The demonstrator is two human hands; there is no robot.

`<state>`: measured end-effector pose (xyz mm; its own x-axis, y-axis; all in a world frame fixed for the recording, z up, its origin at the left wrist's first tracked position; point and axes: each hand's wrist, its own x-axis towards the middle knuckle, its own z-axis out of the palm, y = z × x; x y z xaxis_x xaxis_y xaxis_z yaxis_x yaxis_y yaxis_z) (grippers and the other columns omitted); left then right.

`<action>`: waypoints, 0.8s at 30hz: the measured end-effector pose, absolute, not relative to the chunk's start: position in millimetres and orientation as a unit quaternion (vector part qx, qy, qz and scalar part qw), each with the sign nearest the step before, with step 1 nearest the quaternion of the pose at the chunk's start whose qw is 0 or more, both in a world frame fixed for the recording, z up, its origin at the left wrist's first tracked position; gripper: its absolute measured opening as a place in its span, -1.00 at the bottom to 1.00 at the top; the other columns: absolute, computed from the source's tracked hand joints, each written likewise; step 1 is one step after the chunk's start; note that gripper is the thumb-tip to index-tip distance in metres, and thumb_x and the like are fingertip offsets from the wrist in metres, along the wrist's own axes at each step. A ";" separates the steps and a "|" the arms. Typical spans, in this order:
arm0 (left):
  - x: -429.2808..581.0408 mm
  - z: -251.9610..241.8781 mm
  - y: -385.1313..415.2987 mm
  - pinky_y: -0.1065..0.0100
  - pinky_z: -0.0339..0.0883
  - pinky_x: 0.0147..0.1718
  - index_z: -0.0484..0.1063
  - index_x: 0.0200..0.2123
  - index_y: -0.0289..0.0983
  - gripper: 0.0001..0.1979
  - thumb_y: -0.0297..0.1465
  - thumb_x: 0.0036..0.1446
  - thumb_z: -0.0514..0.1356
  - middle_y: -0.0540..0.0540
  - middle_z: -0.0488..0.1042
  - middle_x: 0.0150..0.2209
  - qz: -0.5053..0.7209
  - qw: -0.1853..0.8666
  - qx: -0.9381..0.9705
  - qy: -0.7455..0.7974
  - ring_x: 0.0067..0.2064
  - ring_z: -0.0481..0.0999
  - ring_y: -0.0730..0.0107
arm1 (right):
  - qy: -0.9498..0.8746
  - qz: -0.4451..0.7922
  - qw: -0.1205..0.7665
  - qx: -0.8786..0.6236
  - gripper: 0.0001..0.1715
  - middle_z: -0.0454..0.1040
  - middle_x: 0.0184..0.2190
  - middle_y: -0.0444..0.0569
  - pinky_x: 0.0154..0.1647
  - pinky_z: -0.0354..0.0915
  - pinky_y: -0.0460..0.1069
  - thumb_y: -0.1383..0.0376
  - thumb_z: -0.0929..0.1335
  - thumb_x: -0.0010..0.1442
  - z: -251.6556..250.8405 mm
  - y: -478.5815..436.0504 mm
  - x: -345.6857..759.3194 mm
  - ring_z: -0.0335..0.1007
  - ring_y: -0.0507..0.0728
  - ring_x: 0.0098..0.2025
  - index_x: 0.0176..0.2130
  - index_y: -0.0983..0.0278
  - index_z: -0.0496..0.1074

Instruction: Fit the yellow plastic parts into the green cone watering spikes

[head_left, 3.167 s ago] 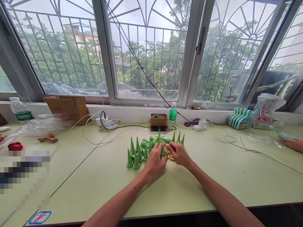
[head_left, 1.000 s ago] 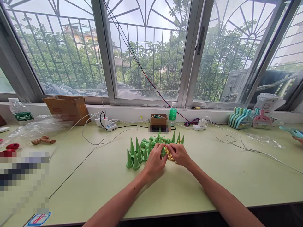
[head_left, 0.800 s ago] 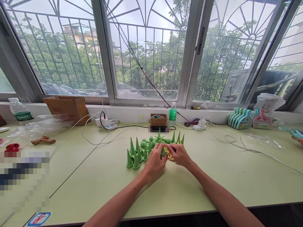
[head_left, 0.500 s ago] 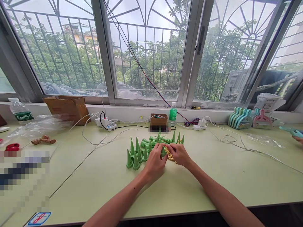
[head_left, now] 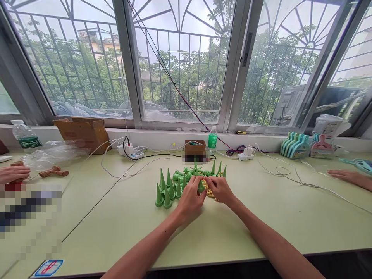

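Note:
My left hand (head_left: 190, 194) has its fingers closed around a green cone-shaped spike (head_left: 200, 187), which is partly hidden by the fingers. Close against it, my right hand (head_left: 221, 190) pinches at the spike's upper end; whatever lies between those fingertips is too small to make out. To the left of my hands, several green spikes (head_left: 167, 200) stand point up on the table. Ribbed green pieces (head_left: 178, 177) lie in a pile just behind. Small yellow pieces (head_left: 210, 193) are heaped under and beside my right hand.
At the back stand a small cardboard box (head_left: 195, 148), a green-labelled bottle (head_left: 212, 138) and a power strip (head_left: 245, 155) with trailing cables. Another person's hand (head_left: 344, 175) rests at the right. At the left, another hand (head_left: 14, 174) touches brown pieces near a larger box (head_left: 83, 135).
My hands stay almost still at the spike. Another person's hand has come in at the left edge, and one at the right has reached further onto the table.

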<state>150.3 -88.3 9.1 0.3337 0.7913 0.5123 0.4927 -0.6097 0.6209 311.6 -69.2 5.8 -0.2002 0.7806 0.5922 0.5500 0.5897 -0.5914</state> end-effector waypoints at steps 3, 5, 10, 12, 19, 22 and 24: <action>150.7 9.7 -88.4 0.31 0.33 -0.32 0.31 -0.03 -0.21 -0.71 -0.46 0.16 0.13 -0.06 0.36 -0.16 0.415 0.178 0.796 0.403 -0.44 0.39 0.46 | -0.753 0.133 0.473 -0.438 -0.43 0.07 -0.67 -0.20 -0.55 -0.09 -0.06 0.06 0.16 0.37 6.3 -69.9 310.0 -0.05 -0.02 -0.59 -0.59 0.27 0.11; 151.0 10.0 -88.4 0.32 0.33 -0.33 0.30 -0.04 -0.22 -0.72 -0.46 0.15 0.13 -0.06 0.36 -0.16 0.419 0.175 0.795 0.402 -0.45 0.39 0.47 | -0.742 0.142 0.485 -0.441 -0.42 0.08 -0.67 -0.20 -0.55 -0.08 -0.06 0.03 0.15 0.37 6.4 -70.1 309.3 -0.05 -0.02 -0.59 -0.59 0.26 0.11; 151.5 10.5 -88.6 0.32 0.32 -0.33 0.28 -0.03 -0.23 -0.71 -0.41 0.16 0.15 -0.07 0.40 -0.14 0.423 0.180 0.790 0.405 -0.47 0.40 0.49 | -0.709 0.156 0.517 -0.453 -0.41 0.17 -0.66 -0.17 -0.55 -0.02 -0.07 -0.01 0.13 0.38 6.8 -70.6 309.8 0.03 0.00 -0.59 -0.57 0.26 0.16; 151.6 11.2 -89.0 0.32 0.32 -0.35 0.27 -0.03 -0.23 -0.70 -0.40 0.15 0.15 -0.06 0.42 -0.17 0.424 0.188 0.788 0.404 -0.48 0.40 0.49 | -0.701 0.160 0.522 -0.459 -0.41 0.19 -0.65 -0.17 -0.55 0.00 -0.08 -0.01 0.12 0.38 7.3 -70.9 310.1 0.06 0.00 -0.60 -0.55 0.26 0.21; 150.7 16.0 -92.3 0.42 0.24 -0.49 0.24 -0.06 -0.22 -0.72 -0.40 0.14 0.15 -0.02 0.41 -0.22 0.417 0.260 0.791 0.364 -0.50 0.33 0.54 | -0.687 0.148 0.533 -0.471 -0.47 0.14 -0.66 -0.21 -0.56 0.01 -0.09 -0.02 0.15 0.37 13.9 -75.7 309.4 0.04 0.00 -0.60 -0.46 0.26 0.30; 149.6 18.3 -95.1 0.46 0.21 -0.53 0.22 -0.03 -0.20 -0.69 -0.39 0.15 0.14 -0.02 0.38 -0.21 0.394 0.317 0.796 0.333 -0.47 0.33 0.54 | -0.681 0.169 0.539 -0.466 -0.48 0.19 -0.62 -0.19 -0.56 0.04 -0.10 -0.04 0.18 0.34 16.3 -76.6 309.3 0.08 0.00 -0.58 -0.43 0.27 0.34; 149.3 19.7 -96.9 0.47 0.24 -0.52 0.22 -0.03 -0.19 -0.70 -0.38 0.16 0.14 -0.04 0.37 -0.16 0.379 0.352 0.796 0.313 -0.43 0.36 0.53 | -0.672 0.215 0.542 -0.456 -0.46 0.22 -0.63 -0.18 -0.59 0.06 -0.10 -0.07 0.20 0.31 15.6 -75.2 309.4 0.10 0.01 -0.60 -0.43 0.27 0.36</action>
<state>149.3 -96.9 19.7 0.5164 0.7655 0.3839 0.2311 -0.5562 0.7982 309.4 -75.2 15.6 0.0038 0.8463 0.5327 0.3791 0.4917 -0.7839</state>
